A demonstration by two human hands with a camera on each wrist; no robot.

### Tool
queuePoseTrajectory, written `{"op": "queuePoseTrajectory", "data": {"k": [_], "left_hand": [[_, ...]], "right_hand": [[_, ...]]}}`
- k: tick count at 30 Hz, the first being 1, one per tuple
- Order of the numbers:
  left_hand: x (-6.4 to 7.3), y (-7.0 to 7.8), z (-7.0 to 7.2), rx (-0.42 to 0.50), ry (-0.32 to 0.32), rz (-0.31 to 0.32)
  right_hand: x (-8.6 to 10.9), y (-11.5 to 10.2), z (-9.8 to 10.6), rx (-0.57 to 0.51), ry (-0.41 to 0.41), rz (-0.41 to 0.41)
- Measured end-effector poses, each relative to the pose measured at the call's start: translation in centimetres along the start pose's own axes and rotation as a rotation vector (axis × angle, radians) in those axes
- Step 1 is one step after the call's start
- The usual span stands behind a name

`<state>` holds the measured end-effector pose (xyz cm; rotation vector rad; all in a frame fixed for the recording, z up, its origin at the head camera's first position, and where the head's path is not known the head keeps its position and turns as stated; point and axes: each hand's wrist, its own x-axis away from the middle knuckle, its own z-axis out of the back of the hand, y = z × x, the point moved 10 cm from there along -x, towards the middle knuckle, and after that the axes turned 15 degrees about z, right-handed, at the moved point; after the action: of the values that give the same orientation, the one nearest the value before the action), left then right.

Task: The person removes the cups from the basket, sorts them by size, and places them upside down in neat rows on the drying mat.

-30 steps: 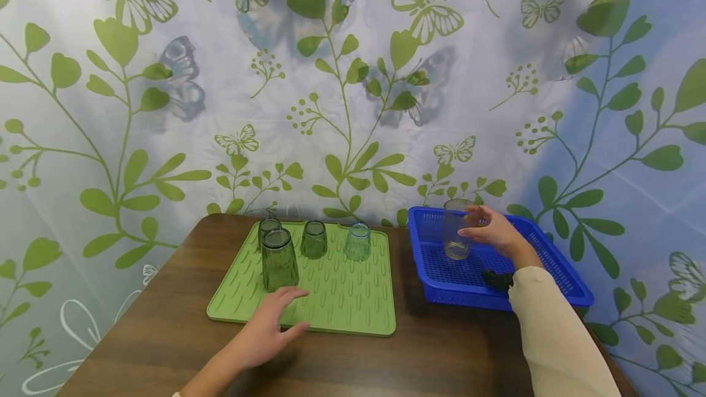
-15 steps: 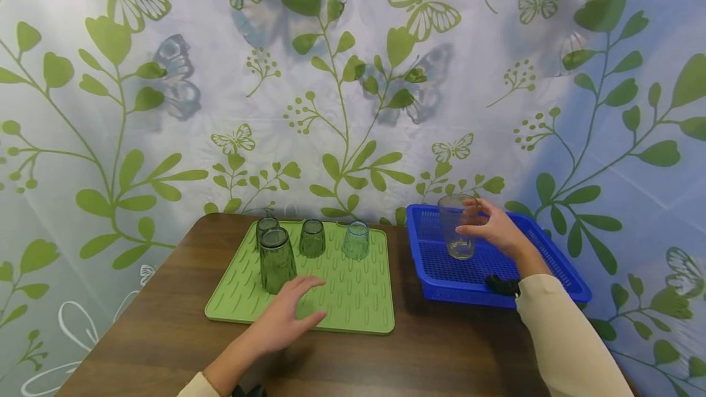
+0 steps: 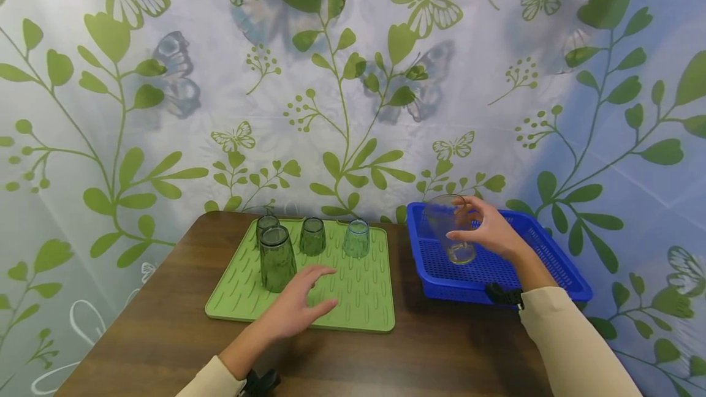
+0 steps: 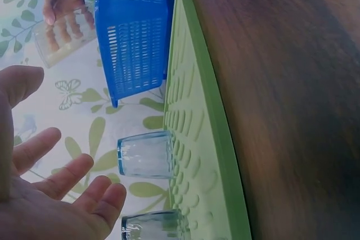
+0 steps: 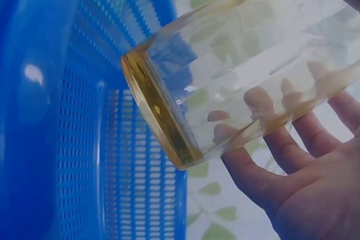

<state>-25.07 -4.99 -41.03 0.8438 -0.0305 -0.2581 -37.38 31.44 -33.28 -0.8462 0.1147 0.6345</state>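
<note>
A tall clear drinking glass with an amber-tinted base (image 5: 163, 111) is gripped by my right hand (image 3: 488, 228), thumb on one side and fingers on the other. It tilts above the blue plastic basket (image 3: 458, 293), its base lower and toward the right. My left hand (image 3: 295, 305) hovers over the front of the green drying mat (image 3: 358, 317), fingers spread and holding nothing. Just behind that hand a tall green glass (image 3: 277, 262) stands upside down on the mat. Further back are two short green glasses, one partly hidden (image 3: 267, 225) and one beside it (image 3: 312, 238), and a pale blue glass (image 3: 356, 241).
The mat and basket sit side by side on a brown wooden table (image 3: 441, 348), a strip of wood between them. A patterned curtain (image 3: 353, 109) hangs right behind the table. A black strap (image 3: 502, 293) is at my right wrist.
My right hand has raised the glass slightly, and the glass has gone from upright to tilted, its top leaning left. The left hand has moved right and a little up over the mat.
</note>
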Motion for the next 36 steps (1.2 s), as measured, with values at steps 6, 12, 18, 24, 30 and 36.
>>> {"op": "queuePoseTrajectory", "data": {"k": [6,12,18,24,30,36], "left_hand": [[-0.6,0.5,-0.2,0.042,-0.017,-0.014],[-0.8,0.7,-0.6,0.103,-0.037,-0.009],[-0.9,1.1,-1.0,0.159,-0.057,-0.022],[-1.0,1.7,-1.1,0.222,-0.081,-0.037],[-0.6,2.6,-0.9,0.277,-0.083,-0.071],[-0.2,4.3,-1.0,0.319,-0.094,-0.103]], "right_hand": [[0.0,-2.4,-0.9,0.001,0.0,0.041],[0.4,-4.9,-1.9,0.0,0.004,0.082],[0.9,-6.8,-3.0,0.021,0.006,0.128],[1.4,-8.5,-4.5,0.017,0.001,0.173],[2.0,-10.2,-6.1,0.035,-0.014,0.209],[2.5,-11.9,-7.8,0.093,-0.028,0.266]]}}
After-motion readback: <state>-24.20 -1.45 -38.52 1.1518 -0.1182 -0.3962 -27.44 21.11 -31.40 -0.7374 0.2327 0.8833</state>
